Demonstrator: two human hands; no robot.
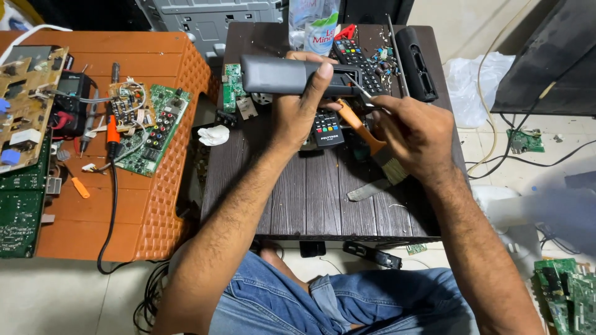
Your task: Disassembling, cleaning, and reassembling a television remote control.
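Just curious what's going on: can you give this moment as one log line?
left hand: holds grey casing | right hand: thin tool at casing | brush: under right hand

Clear plastic bottle (314, 23), blue-green-white label, table's far edge; dark multimeter screen (73, 85) on orange stool.

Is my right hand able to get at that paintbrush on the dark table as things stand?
Probably yes. The paintbrush lies directly under the right hand, nothing between them, but that hand already holds a thin metal tool against the grey remote case, so it would need freeing first.
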